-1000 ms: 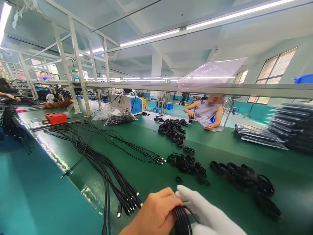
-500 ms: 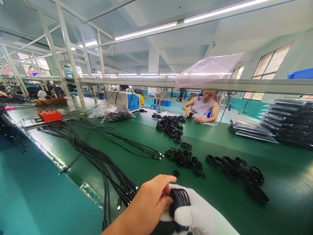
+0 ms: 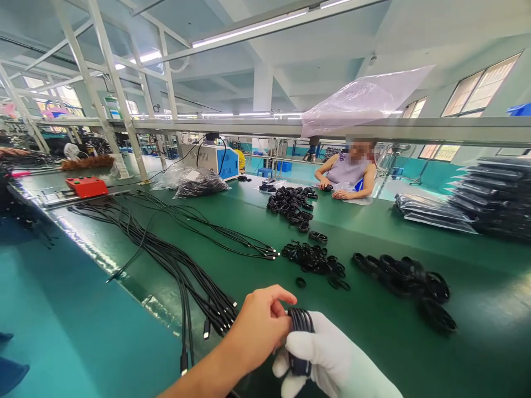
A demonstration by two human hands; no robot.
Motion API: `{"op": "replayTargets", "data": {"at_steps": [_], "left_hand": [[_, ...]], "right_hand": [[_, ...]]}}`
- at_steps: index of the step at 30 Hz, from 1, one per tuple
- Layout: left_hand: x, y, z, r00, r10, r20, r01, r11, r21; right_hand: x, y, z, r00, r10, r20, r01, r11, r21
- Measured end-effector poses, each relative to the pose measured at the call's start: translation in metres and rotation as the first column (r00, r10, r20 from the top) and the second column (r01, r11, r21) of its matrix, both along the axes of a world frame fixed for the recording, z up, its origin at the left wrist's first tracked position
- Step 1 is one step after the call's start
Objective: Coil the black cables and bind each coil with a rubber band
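A black cable wound into a tight coil (image 3: 301,341) is in front of me, low in the view. My right hand (image 3: 319,348), in a white glove, grips it with the thumb across its near side and fingers around it. My bare left hand (image 3: 265,323) meets the coil's left edge, its fingers curled there and the index finger bent above; the fingertips are partly hidden. Left of my hands lies a bundle of loose black cables (image 3: 186,276) with metal-tipped plugs. Beyond my hands is a heap of small black loops (image 3: 311,257), with a single loop (image 3: 301,282) apart from it.
Coiled cables (image 3: 406,279) lie in a row at right, with another pile (image 3: 290,205) farther back. Bagged goods (image 3: 493,193) are stacked at far right. A co-worker (image 3: 350,171) sits across the green table (image 3: 249,221). A red control box (image 3: 86,187) stands at left.
My gloved right hand has turned the coil a little, and more of its fingers show beneath. My left hand stays against the coil. The camera view has shifted slightly.
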State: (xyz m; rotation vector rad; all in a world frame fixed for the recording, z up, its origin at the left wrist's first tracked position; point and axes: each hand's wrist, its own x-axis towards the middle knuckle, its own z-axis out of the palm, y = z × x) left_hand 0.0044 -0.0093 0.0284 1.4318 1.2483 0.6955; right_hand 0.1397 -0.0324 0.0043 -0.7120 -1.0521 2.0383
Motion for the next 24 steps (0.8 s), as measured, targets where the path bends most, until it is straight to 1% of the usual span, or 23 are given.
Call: {"op": "replayTargets", "data": {"at_steps": [2, 3, 5, 7, 10, 12, 14, 16, 17, 18, 20, 22, 24], "left_hand": [[0.000, 0.001, -0.001, 1.000, 0.007, 0.029, -0.005, 0.998, -0.058], [0.001, 0.001, -0.002, 1.000, 0.008, 0.010, -0.007, 0.999, -0.047], [0.002, 0.002, -0.004, 0.995, 0.010, -0.096, -0.008, 1.000, 0.024], [0.003, 0.003, -0.006, 0.972, 0.021, -0.232, 0.000, 0.996, 0.092], [0.000, 0.003, -0.005, 0.926, -0.007, -0.377, 0.058, 0.991, 0.123], [-0.007, 0.003, -0.003, 0.911, -0.043, -0.411, 0.125, 0.977, 0.174], [-0.013, 0.000, -0.002, 0.895, -0.107, -0.434, 0.239, 0.935, 0.262], [-0.017, -0.004, -0.003, 0.858, -0.173, -0.484, 0.353, 0.882, 0.312], [-0.017, -0.006, -0.005, 0.837, -0.196, -0.512, 0.393, 0.864, 0.313], [-0.016, -0.008, -0.008, 0.820, -0.206, -0.535, 0.414, 0.858, 0.304], [-0.015, -0.011, -0.017, 0.810, -0.199, -0.552, 0.415, 0.859, 0.300], [-0.019, -0.008, -0.026, 0.828, -0.197, -0.525, 0.406, 0.856, 0.319], [-0.028, 0.003, -0.031, 0.857, -0.256, -0.446, 0.423, 0.844, 0.329]], "right_hand": [[-0.002, 0.000, 0.000, 1.000, 0.000, 0.000, 0.000, 1.000, -0.007], [-0.003, 0.000, 0.000, 1.000, 0.002, 0.010, -0.002, 1.000, -0.009], [-0.005, 0.000, -0.002, 1.000, 0.004, 0.024, -0.004, 1.000, -0.016], [-0.007, 0.000, -0.006, 0.999, -0.012, 0.043, 0.013, 0.999, -0.030], [-0.006, 0.000, -0.011, 0.998, -0.055, 0.041, 0.057, 0.997, -0.046], [-0.005, 0.000, -0.013, 0.999, -0.047, -0.010, 0.046, 0.993, -0.105], [-0.004, 0.001, -0.016, 0.998, 0.000, -0.064, -0.010, 0.988, -0.156], [-0.006, 0.001, -0.019, 0.996, 0.029, -0.080, -0.041, 0.987, -0.153], [-0.007, 0.001, -0.021, 0.997, 0.028, -0.079, -0.039, 0.990, -0.138], [-0.008, 0.001, -0.023, 0.997, 0.021, -0.073, -0.030, 0.992, -0.124], [-0.011, 0.001, -0.026, 0.998, 0.004, -0.059, -0.011, 0.994, -0.113], [-0.012, 0.002, -0.027, 0.999, -0.011, -0.048, 0.006, 0.994, -0.106], [-0.011, 0.003, -0.023, 0.999, -0.013, -0.048, 0.008, 0.995, -0.096]]}}
